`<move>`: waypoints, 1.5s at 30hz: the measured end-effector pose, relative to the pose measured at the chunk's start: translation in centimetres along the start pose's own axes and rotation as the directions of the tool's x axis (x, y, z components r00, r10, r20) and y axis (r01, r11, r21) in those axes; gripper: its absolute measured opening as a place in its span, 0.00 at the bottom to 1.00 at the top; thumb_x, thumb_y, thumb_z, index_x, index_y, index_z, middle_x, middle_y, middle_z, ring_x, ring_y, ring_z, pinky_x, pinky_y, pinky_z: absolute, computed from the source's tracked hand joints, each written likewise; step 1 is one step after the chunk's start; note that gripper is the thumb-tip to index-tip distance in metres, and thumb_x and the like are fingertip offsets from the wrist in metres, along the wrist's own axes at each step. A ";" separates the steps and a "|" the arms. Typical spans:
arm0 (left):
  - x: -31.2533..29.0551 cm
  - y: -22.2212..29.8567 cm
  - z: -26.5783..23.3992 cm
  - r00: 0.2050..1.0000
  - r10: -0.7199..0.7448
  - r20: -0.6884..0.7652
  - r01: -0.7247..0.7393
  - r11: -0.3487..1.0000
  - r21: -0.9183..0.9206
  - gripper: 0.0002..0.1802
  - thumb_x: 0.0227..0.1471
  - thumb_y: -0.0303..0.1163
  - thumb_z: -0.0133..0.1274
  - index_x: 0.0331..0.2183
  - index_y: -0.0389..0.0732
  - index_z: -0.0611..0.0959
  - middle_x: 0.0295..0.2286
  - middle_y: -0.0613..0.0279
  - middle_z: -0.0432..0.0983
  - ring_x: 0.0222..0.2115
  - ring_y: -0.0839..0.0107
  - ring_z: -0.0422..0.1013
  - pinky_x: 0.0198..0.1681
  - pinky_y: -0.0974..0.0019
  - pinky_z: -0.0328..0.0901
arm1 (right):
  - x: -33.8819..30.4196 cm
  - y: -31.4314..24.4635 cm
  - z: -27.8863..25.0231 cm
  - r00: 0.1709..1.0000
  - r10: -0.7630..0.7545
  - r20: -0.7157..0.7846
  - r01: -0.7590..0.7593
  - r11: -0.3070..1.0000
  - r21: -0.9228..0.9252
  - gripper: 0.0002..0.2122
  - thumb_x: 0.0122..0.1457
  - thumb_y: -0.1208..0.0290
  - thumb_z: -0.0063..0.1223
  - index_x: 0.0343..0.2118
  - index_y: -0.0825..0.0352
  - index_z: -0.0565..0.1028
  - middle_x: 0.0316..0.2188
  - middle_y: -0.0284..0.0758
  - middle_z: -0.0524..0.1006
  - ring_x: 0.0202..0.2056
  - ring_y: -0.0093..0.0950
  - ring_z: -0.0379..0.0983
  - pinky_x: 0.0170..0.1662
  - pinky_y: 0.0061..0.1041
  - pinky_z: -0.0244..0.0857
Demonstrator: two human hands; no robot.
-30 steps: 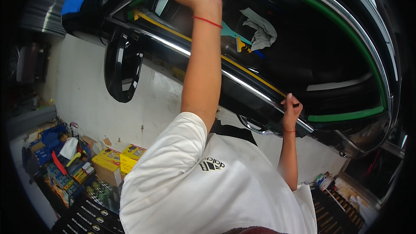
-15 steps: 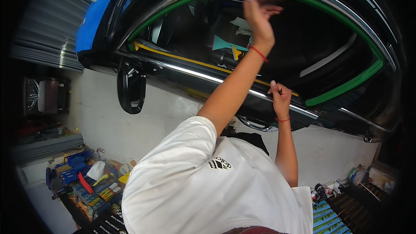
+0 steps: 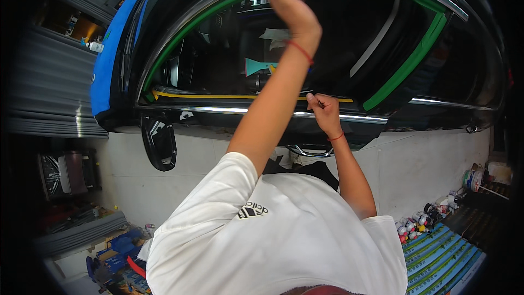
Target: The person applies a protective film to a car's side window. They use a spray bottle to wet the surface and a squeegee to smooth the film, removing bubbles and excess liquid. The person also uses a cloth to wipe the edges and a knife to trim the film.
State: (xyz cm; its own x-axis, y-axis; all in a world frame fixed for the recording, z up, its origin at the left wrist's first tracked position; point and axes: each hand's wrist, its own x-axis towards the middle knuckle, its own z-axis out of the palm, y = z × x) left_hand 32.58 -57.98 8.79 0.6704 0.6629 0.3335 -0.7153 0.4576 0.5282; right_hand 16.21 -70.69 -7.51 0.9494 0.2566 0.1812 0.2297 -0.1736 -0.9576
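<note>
In the head view, the left hand [image 3: 297, 19] is raised before the car window [image 3: 338, 33], thumb stretched; finger spread I cannot tell. The right hand [image 3: 326, 113] is curled beside the yellow strip [image 3: 207, 96]; whether pinching something is unclear.

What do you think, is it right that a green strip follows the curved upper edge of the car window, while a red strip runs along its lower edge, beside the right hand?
Not quite: in the head view, the lower strip, beside the right hand, is yellow, not red. The rest stands.
</note>
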 end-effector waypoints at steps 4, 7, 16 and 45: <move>-2.6 -3.7 4.1 0.992 -0.117 0.047 0.108 0.982 0.158 0.24 0.69 0.48 0.45 0.37 0.34 0.80 0.35 0.49 0.81 0.32 0.67 0.76 0.37 0.63 0.70 | 0.2 1.0 0.2 0.998 -0.036 -0.046 0.038 0.998 0.055 0.22 0.65 0.63 0.60 0.17 0.72 0.75 0.12 0.31 0.66 0.17 0.18 0.58 0.24 0.24 0.51; -1.7 -0.2 2.0 0.943 -0.077 0.322 -0.073 0.901 0.428 0.26 0.68 0.51 0.41 0.38 0.36 0.79 0.29 0.55 0.81 0.28 0.65 0.78 0.35 0.62 0.73 | -0.1 0.4 -1.1 0.999 0.016 -0.029 -0.016 1.000 0.009 0.21 0.66 0.63 0.59 0.17 0.72 0.75 0.12 0.32 0.67 0.18 0.19 0.59 0.24 0.24 0.52; 1.1 0.4 -1.0 0.990 -0.007 0.138 -0.032 0.959 0.283 0.33 0.65 0.58 0.34 0.39 0.38 0.81 0.29 0.56 0.81 0.31 0.66 0.77 0.34 0.63 0.72 | -0.2 1.1 -0.2 0.995 -0.056 -0.088 0.063 0.995 0.074 0.23 0.66 0.62 0.59 0.17 0.72 0.73 0.11 0.31 0.66 0.16 0.18 0.58 0.22 0.24 0.52; 6.5 1.8 -10.2 0.936 -0.077 0.342 -0.084 0.897 0.433 0.14 0.58 0.34 0.66 0.32 0.31 0.85 0.25 0.61 0.82 0.26 0.71 0.79 0.30 0.66 0.76 | -0.8 1.4 -0.6 0.975 0.189 -0.119 -0.156 0.958 0.242 0.26 0.71 0.57 0.50 0.17 0.68 0.74 0.14 0.22 0.61 0.18 0.13 0.53 0.24 0.20 0.45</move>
State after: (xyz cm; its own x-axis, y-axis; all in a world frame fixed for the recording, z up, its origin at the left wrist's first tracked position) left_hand 33.65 -46.80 4.00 0.7507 0.3823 0.5388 -0.6128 0.0982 0.7841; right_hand 15.93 -71.74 -8.85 0.9943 0.1041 0.0220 0.0197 0.0232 -0.9995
